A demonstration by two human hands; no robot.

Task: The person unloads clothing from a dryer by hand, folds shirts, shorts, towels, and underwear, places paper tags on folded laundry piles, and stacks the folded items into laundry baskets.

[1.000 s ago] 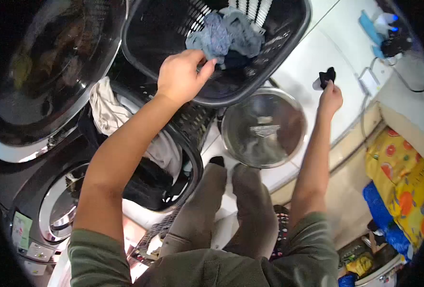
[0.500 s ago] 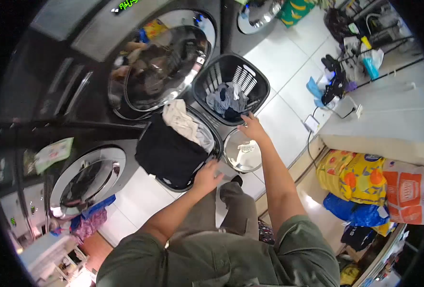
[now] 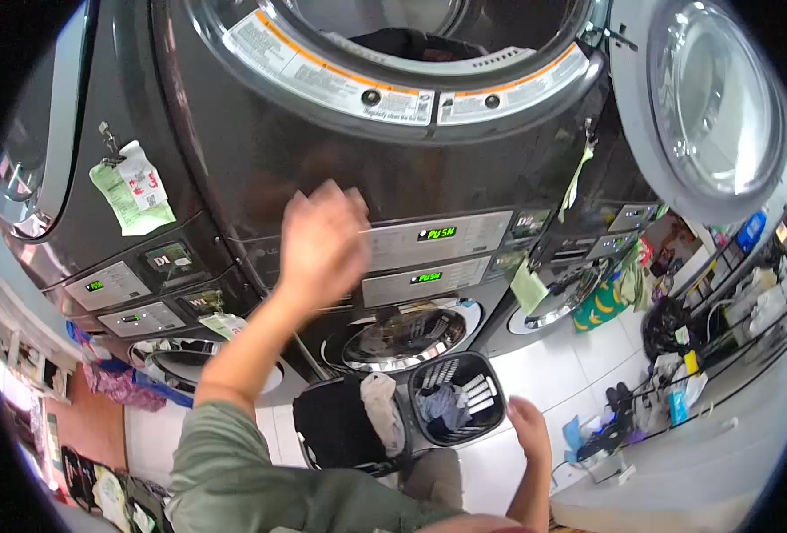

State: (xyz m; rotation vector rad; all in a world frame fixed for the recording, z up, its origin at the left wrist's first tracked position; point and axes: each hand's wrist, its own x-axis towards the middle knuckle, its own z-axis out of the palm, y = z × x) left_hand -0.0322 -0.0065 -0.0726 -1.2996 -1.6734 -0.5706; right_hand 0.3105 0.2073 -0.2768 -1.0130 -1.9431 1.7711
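Observation:
My left hand (image 3: 327,244) is raised in front of the dark front panel of an upper machine (image 3: 393,169), below its round opening. It is blurred by motion; its fingers look slightly apart, and nothing shows in them. Dark cloth (image 3: 411,43) lies inside the drum. Lower down, my right hand (image 3: 528,426) is beside a black laundry basket (image 3: 493,391), fingers loosely out and holding nothing I can see. Grey and dark clothes (image 3: 442,406) are in that basket. Left of it stands a second basket heaped with black cloth (image 3: 340,422) and beige cloth (image 3: 380,409).
The upper machine's round glass door (image 3: 718,107) hangs open at the right. Two control panels (image 3: 438,235) show green "PUSH" displays. Below is a closed front-loader door (image 3: 402,338). Paper slips (image 3: 136,191) are clipped to machines. A cluttered rack (image 3: 722,306) stands at the right.
The view has tilted up from the baskets and floor to the upper machine. My left hand has risen from beside the heaped basket to the machine's front; my right hand stays low near the other basket.

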